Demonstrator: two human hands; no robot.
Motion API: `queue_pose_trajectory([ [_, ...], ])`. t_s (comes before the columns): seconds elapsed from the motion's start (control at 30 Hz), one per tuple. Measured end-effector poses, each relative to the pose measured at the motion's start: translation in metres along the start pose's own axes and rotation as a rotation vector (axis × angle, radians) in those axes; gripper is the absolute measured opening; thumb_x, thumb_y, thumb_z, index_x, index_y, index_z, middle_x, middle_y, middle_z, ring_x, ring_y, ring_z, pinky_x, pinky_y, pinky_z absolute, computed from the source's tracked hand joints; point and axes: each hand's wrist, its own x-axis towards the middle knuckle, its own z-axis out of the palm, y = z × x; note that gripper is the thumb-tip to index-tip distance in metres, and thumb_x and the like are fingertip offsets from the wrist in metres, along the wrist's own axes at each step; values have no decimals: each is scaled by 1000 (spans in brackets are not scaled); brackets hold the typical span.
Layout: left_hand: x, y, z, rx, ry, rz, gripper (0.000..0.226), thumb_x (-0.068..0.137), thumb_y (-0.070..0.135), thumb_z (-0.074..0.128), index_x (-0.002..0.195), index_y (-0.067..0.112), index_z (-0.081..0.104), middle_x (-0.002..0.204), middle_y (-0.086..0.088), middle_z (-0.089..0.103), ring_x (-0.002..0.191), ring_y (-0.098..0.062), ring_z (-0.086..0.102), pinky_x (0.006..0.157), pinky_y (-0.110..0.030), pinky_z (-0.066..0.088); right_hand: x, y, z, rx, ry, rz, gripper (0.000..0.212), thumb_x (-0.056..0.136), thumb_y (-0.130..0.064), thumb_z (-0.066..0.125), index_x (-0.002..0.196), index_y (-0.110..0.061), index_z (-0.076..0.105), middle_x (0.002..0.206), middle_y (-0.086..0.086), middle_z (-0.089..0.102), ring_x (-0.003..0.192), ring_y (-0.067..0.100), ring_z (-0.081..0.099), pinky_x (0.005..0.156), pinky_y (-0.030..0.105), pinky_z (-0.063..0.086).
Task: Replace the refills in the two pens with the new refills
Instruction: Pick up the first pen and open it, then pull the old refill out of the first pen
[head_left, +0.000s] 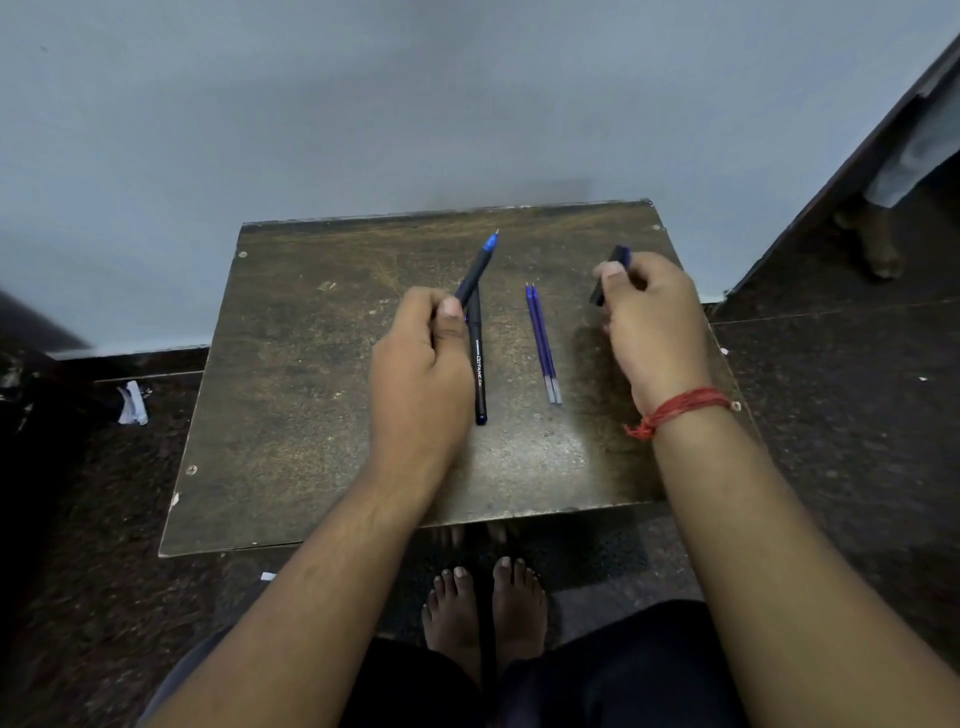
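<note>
My left hand (421, 358) grips an uncapped black pen (477, 270) with a blue grip, its tip pointing up and away. A second black pen (478, 364) lies capped on the table just right of that hand, partly under the held pen. Two blue refills (543, 343) lie side by side in the middle of the table, tips pointing away. My right hand (649, 322) is closed on a dark pen cap (610, 275), held above the table's right part. A red thread is tied around that wrist.
A small worn brown table (311, 389) stands against a pale blue wall. Dark floor surrounds it, with paper scraps (132, 402) at the left. My bare feet (483, 608) rest below the table's near edge. A dark door frame (831, 182) rises at the right.
</note>
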Motion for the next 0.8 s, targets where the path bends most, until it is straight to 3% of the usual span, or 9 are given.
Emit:
queue_pose_trajectory([
  [0.1, 4, -6, -4, -19, 45, -29, 24, 105, 23, 44, 89, 12, 56, 64, 9, 45, 58, -2, 42, 50, -22, 29, -3, -2, 1, -295, -70, -101, 13, 100, -26, 54, 98, -17, 64, 97, 1, 64, 91, 21, 58, 77, 30, 42],
  [0.2, 6, -7, -4, -49, 57, -72, 27, 106, 26, 43, 92, 9, 58, 66, 7, 46, 58, -3, 39, 50, -22, 29, -4, 5, 2, -417, -47, -93, 12, 98, -31, 58, 106, -22, 62, 100, -2, 65, 100, 25, 60, 93, 47, 48],
  [0.43, 4, -6, -3, -50, 32, -85, 26, 105, 26, 43, 92, 11, 59, 61, 11, 41, 53, 0, 37, 48, -20, 29, -6, 2, -5, -482, -21, -50, 14, 95, -37, 63, 102, -25, 60, 98, -4, 67, 104, 27, 61, 97, 49, 47],
  [0.57, 5, -7, -3, -56, 18, -96, 26, 105, 28, 43, 92, 13, 58, 61, 11, 42, 52, -2, 36, 47, -21, 27, -5, 2, -6, -505, -31, -38, 16, 95, -41, 62, 91, -25, 58, 85, -7, 55, 99, 28, 60, 94, 49, 48],
  [0.8, 5, -9, -2, -55, -9, -101, 27, 105, 31, 42, 92, 14, 59, 61, 11, 43, 51, -4, 34, 48, -25, 29, -6, 0, -9, -558, -6, -53, 24, 100, -42, 51, 101, -21, 60, 105, 3, 67, 109, 32, 57, 99, 50, 44],
])
